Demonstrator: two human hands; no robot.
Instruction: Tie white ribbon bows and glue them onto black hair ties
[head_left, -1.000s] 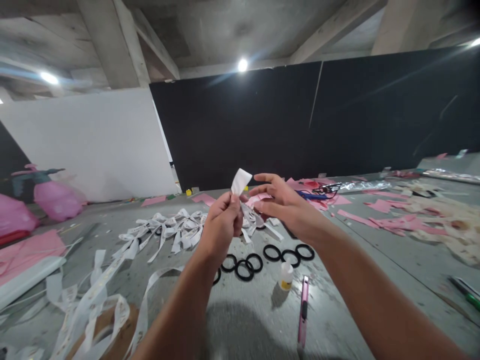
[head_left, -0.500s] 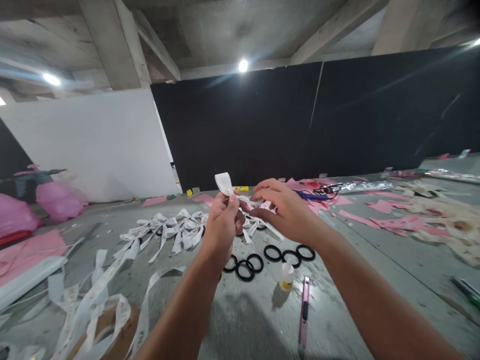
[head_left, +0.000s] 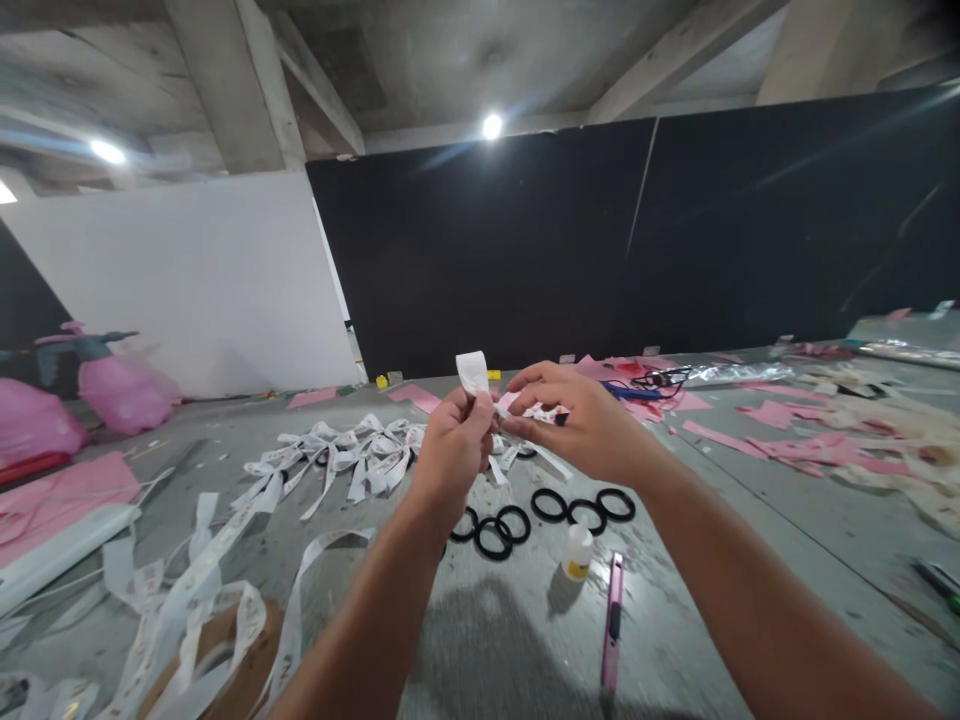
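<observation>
My left hand (head_left: 450, 450) is closed in a pinch on a short white ribbon piece (head_left: 472, 372) whose folded loop sticks up above the fingers. My right hand (head_left: 581, 425) meets it from the right, its fingertips pinching the same ribbon where it runs across. Both hands hover above a grey floor. Behind them lies a pile of finished white ribbon bows (head_left: 352, 455). Below the hands sit several black rings (head_left: 555, 508), a small glue bottle (head_left: 576, 553) and a pink utility knife (head_left: 613, 625).
Long loose white ribbon strips (head_left: 187, 590) trail at the lower left over a brown cardboard piece. Pink paper scraps (head_left: 757, 425) litter the right side, pink sheets (head_left: 52, 490) and pink bags the left. A black wall stands behind.
My right hand went from open beside the ribbon to pinching it. The ribbon loop tipped left, then came back upright above my left fingers.
</observation>
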